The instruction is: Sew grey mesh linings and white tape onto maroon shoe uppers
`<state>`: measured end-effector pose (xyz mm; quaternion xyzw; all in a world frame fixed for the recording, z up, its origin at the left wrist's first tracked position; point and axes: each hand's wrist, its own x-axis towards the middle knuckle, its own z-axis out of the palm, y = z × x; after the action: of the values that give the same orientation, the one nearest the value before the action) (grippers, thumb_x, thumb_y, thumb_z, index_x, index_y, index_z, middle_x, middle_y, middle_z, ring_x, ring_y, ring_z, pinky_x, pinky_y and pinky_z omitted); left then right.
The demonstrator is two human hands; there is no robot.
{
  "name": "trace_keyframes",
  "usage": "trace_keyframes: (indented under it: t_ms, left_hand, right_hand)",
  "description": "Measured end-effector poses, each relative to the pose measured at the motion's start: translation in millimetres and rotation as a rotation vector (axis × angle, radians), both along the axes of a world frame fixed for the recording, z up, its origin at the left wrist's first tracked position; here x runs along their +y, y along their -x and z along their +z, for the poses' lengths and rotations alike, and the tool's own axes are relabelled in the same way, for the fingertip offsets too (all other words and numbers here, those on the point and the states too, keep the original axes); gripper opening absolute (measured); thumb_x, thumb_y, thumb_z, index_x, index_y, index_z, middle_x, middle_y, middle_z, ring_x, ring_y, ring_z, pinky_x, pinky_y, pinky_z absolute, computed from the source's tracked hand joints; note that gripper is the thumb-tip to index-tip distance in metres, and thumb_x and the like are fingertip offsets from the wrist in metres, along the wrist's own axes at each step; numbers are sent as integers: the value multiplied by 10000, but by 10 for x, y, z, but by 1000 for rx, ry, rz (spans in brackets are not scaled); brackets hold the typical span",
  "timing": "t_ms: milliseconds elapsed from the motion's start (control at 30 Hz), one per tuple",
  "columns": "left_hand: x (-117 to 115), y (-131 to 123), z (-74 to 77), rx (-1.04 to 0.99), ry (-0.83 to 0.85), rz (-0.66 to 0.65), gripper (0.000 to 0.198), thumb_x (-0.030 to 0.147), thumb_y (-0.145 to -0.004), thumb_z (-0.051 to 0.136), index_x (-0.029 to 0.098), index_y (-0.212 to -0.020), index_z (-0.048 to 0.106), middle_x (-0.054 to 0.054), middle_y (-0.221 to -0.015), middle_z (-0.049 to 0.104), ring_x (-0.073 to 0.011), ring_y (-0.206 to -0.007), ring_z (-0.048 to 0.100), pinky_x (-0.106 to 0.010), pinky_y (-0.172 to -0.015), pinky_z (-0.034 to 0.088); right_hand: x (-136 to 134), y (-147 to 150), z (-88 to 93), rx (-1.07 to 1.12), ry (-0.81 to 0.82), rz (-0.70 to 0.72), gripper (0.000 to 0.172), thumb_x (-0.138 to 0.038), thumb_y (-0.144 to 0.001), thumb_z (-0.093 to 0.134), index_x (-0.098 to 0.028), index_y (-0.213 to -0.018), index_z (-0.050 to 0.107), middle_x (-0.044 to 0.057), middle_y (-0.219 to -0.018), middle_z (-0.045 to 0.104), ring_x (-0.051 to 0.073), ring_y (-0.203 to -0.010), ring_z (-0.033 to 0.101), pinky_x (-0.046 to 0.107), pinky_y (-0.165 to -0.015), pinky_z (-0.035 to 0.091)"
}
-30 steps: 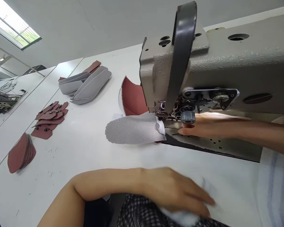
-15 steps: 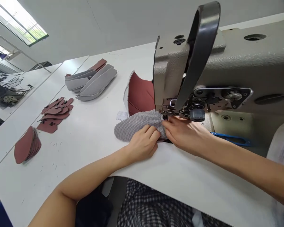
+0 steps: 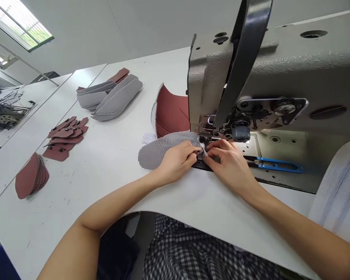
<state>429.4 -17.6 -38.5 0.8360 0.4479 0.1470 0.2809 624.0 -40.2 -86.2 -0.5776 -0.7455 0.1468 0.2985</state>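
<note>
A white table fills most of the frame, running from the lower left up toward the upper middle. On it, across the upper right, stands a grey sewing machine, with a dark curved lever crossing its head and its flat bed reaching toward the right edge. At the bottom middle, checked fabric shows below the table edge. In the upper left of the table lies a stack of grey curved pieces, and just left of the machine head a dark red curved piece stands on edge. Further left lie a scatter of flat dark red cut pieces and, near the left edge, a leaning stack of rounded dark red pieces. At the centre, a grey mesh piece lies flat on the table, its right end reaching under the machine head. The left hand rests on that end, its fingers together and pinching the mesh edge. The right hand meets it from the right, with thumb and forefinger closed on a small white bit at the same edge, just below the needle area. A blue thread snipper lies on the machine bed just right of the right hand.
</note>
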Motion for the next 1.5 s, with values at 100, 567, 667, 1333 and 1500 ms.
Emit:
trace_keyframes:
  t_ms: [100,567,667,1333,1500]
  left_hand:
    - [-10,-38,-33,135,-109,-70,324,146,-984,391,190,-1114,685,-20,-937,630,-141,-856,611,-252,-754,501]
    - [-122,58,-209,352,-540,-307,302,143,-1017,439,86,-1267,599,-127,-1225,643,-241,-1086,579,-379,-905,525]
    - [-114,132,-273,183,-497,-343,277,140,-1023,447,100,-1211,647,-108,-1174,678,-198,-1148,588,-318,-986,539]
    - [597,240,-340,67,-399,-539,455,-40,-895,411,182,-1173,695,-50,-1224,730,-165,-1224,616,-291,-1028,544]
    - [797,206,-342,78,-427,-556,528,-85,-842,393,194,-1160,708,-45,-1226,729,-160,-1196,626,-283,-1007,531]
  right_hand:
    - [-2,-18,-21,60,-4,16,224,-263,-901,556,-240,-731,699,60,-1036,685,274,-1018,570,442,-865,499]
    - [-42,5,81,147,-43,90,222,-219,-938,536,-246,-851,739,14,-976,748,205,-898,688,370,-831,545]
    - [-38,29,86,116,-78,155,255,-222,-966,510,-244,-882,749,18,-984,756,217,-923,691,385,-844,568]
    - [-156,-3,-79,-56,-303,194,342,-39,-928,382,-210,-1183,534,102,-1176,665,232,-1114,634,430,-973,498]
    - [-152,-57,-38,-45,-280,189,294,-54,-932,415,-224,-1075,608,55,-1072,694,229,-1007,636,406,-870,493]
